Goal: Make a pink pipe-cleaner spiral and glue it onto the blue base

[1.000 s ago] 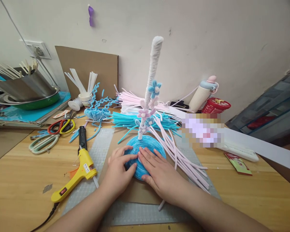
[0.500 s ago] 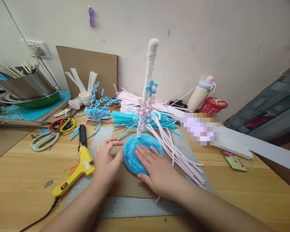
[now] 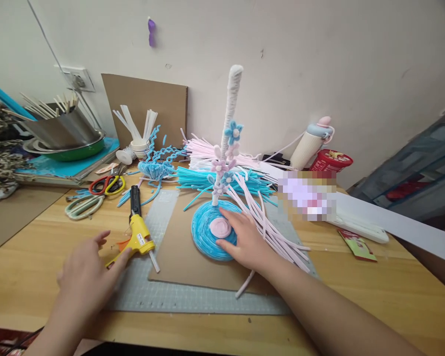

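A round blue base (image 3: 202, 237), coiled from fuzzy stems, lies on a cardboard sheet (image 3: 174, 247). A pale pink oval (image 3: 220, 228) sits on top of it. From its far edge rises a white wrapped post (image 3: 233, 99) bearing small flowers (image 3: 233, 132) in blue, pink and lilac. My right hand (image 3: 246, 240) rests on the base's right side, thumb and fingers apart around the oval. At the left, my left hand (image 3: 85, 277) is open and slightly blurred, its thumb at the handle of the yellow glue gun (image 3: 141, 235). Part of that handle is hidden.
Blue pipe cleaners (image 3: 193, 179) and pink pipe cleaners (image 3: 278, 232) lie behind and right of the base. Scissors (image 3: 83, 206) lie at the left, near a metal pot (image 3: 65, 128) of sticks. A bottle (image 3: 307, 148) and red tub (image 3: 332, 160) stand back right.
My left hand has moved left from beside the base to the glue gun. My right hand has shifted right and spread, uncovering the pink oval. The view has turned slightly left.
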A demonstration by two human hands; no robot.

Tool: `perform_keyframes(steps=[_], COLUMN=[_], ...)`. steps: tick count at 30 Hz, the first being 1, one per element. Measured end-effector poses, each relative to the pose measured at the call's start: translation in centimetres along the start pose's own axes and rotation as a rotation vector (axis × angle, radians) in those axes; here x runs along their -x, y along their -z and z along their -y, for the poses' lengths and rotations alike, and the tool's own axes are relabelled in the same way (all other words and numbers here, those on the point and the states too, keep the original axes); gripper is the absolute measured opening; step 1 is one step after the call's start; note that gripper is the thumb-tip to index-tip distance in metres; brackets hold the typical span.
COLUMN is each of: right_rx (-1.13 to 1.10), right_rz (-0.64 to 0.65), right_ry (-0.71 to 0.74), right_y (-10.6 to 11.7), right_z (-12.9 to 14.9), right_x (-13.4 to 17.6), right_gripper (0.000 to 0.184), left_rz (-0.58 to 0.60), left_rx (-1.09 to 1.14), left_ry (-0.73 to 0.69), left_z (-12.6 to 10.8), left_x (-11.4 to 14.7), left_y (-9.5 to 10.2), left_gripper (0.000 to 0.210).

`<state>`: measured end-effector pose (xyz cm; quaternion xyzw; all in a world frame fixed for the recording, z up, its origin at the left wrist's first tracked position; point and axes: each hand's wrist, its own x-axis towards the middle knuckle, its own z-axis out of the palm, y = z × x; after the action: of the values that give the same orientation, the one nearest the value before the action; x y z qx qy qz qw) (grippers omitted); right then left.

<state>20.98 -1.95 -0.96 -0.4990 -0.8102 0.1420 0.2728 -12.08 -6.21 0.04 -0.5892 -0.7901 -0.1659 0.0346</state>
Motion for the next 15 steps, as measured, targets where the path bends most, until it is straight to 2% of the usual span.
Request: perform_keyframes(steps=[2,5,8,12,15], right_rx=[-0.011,-0.025,-0.03,-0.081,-0.174], right_rz=[0.005,-0.023,-0.05,-0.12,-0.17], right_ry=[0.016,0.034,0.037,0.025,-0.013], right_y=[-0.1,-0.2,-0.3,-0.1,0.1], right_z=[0.2,0.4,0.5,0.3,0.0], right_x=[-0.3,-0.6,-0.8,-0.9,-0.9], right_gripper=[0.059,0.049,0.046,0.043,0.031], left_rz=[0.063,0.151,0.183,0.271,0.28], left_rx=[-0.064,-0.112,-0.139,-0.066,0.179], left_ry=[-0.058,-0.168,-0.201,-0.131,0.002], left_z=[0.0,-0.7,-1.3,-1.2,-0.6], left_x=[0.3,0.4,0.1,-0.1,0.1], left_y=[-0.2,-0.2,0.0,0.9,2.0], left_gripper=[0.066,0.061,0.06,0.063,0.063])
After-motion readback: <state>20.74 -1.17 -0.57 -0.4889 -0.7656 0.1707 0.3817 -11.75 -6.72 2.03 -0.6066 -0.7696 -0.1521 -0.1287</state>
